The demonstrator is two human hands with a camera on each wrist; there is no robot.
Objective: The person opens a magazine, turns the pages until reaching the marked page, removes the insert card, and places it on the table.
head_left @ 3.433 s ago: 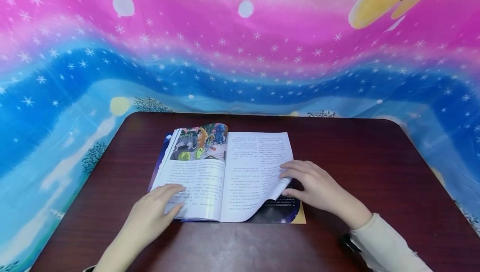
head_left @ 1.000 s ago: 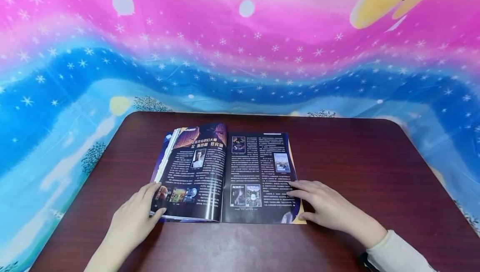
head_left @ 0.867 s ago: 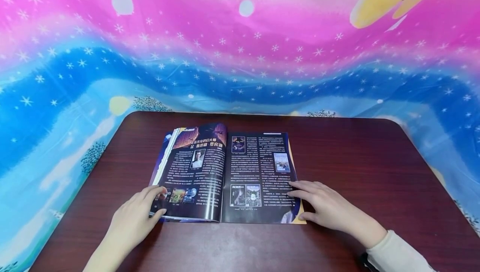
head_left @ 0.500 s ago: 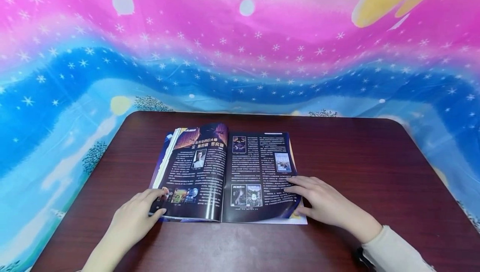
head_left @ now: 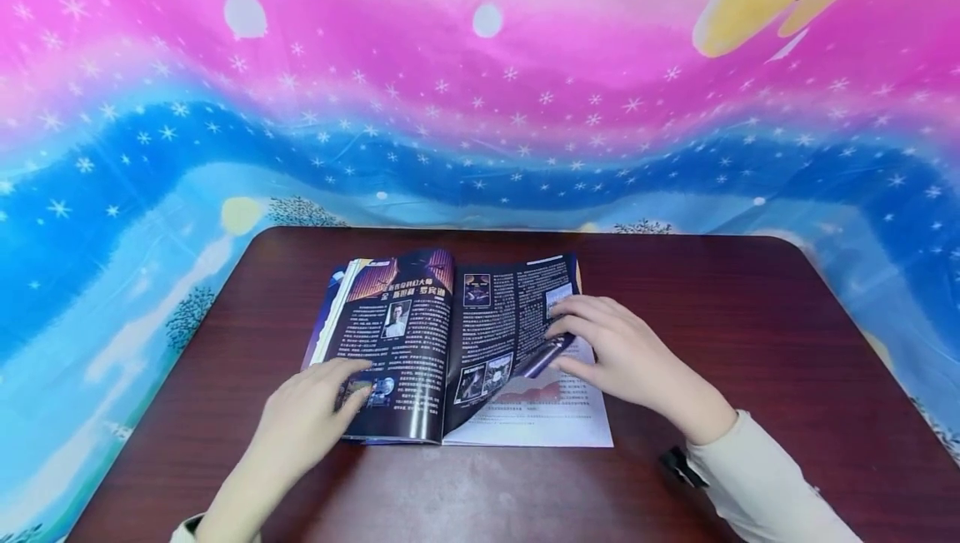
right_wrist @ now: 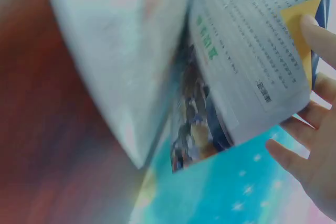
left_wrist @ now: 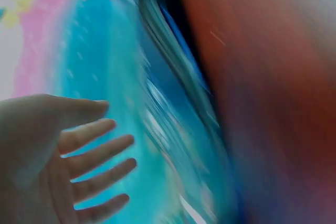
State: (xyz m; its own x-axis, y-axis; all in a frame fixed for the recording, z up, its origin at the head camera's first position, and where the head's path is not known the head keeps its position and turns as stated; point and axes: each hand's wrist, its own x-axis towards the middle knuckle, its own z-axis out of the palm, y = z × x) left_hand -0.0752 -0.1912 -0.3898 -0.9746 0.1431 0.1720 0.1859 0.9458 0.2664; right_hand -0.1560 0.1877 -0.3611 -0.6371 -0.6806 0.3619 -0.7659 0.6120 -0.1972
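A magazine [head_left: 423, 360] lies spread on the table, showing dark pages with white print and small pictures. My right hand [head_left: 618, 351] pinches the dark right-hand page [head_left: 487, 318], whose near corner curls up and inward. Under it a white printed page [head_left: 581, 430] shows. On the lower part of the left-hand page rests my left hand [head_left: 303, 406], fingers loosely bent. In the right wrist view, thumb and fingers are on either side of a printed page [right_wrist: 244, 61] with a yellow edge. The blurred left wrist view shows the left hand [left_wrist: 31, 156] with its fingers apart.
The dark red-brown table [head_left: 720, 326] extends on all sides of the magazine. Behind it hangs a colourful cloth [head_left: 420, 68] with pink and blue bands and snowflakes. A dark strap [head_left: 682, 468] hangs near the right cuff.
Earlier, a white page was turned and the dark spread came up. Now the right hand has lifted the dark page's corner up and leftward. The left hand has slid inward onto the left page.
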